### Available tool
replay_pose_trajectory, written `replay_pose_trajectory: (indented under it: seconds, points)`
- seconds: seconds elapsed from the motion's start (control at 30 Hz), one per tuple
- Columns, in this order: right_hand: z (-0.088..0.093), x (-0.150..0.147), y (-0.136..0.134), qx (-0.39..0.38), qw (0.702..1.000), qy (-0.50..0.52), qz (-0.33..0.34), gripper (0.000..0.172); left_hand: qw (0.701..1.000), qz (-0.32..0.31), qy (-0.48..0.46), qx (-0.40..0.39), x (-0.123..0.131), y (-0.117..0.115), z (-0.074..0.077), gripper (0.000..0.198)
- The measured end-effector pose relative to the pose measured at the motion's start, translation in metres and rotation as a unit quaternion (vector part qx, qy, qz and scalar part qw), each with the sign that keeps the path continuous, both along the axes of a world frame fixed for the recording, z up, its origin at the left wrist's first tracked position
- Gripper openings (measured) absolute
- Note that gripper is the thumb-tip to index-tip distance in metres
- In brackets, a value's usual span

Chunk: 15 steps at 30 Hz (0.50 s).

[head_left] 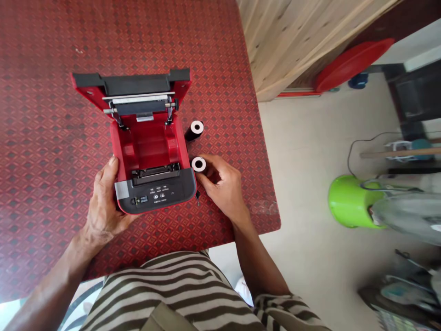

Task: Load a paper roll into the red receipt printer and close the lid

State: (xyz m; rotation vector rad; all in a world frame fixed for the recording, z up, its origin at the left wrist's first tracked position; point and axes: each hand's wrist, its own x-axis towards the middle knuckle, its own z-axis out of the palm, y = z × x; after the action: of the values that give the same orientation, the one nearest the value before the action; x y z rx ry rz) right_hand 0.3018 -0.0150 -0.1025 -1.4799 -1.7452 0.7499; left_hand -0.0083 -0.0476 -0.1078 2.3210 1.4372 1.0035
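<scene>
A red and black receipt printer (156,193) stands on the table with its lid (136,85) raised and tilted back. Its red paper bay (149,145) has no roll inside. My left hand (106,202) grips the printer's left front corner. Beside the printer's right wall, my right hand (222,184) is closed around a small paper roll (199,165), pinched between thumb and fingers. Its white end with a dark core faces up. A second paper roll (195,130) stands just behind it, touched by neither hand.
The red patterned table (223,82) ends at a rounded corner on the right. Wooden planks (275,37) adjoin its far right side. On the floor are a lime green bucket (351,202) and a red round basin (351,64).
</scene>
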Motion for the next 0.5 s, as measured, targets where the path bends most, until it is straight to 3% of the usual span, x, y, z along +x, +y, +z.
replay_pose_trajectory:
  seconds: [0.1, 0.23, 0.33, 0.5]
  points:
    - [0.01, 0.014, 0.001, -0.024, 1.0, 0.004, 0.011, 0.048, 1.0, 0.008, -0.005, -0.008, 0.001, 0.001, 0.002, 0.111]
    - [0.043, 0.022, 0.012, 0.041, 0.999, 0.004, -0.012, 0.028, 1.0, 0.006, -0.003, 0.002, 0.001, 0.001, 0.002, 0.111]
    - [0.061, 0.009, 0.024, 0.084, 0.995, -0.027, 0.044, 0.029, 1.0, 0.012, -0.001, -0.003, 0.001, 0.001, 0.003, 0.107]
    - [0.061, -0.02, 0.026, 0.06, 0.991, -0.074, 0.089, 0.041, 1.0, 0.019, -0.001, -0.001, 0.001, 0.001, 0.003, 0.107]
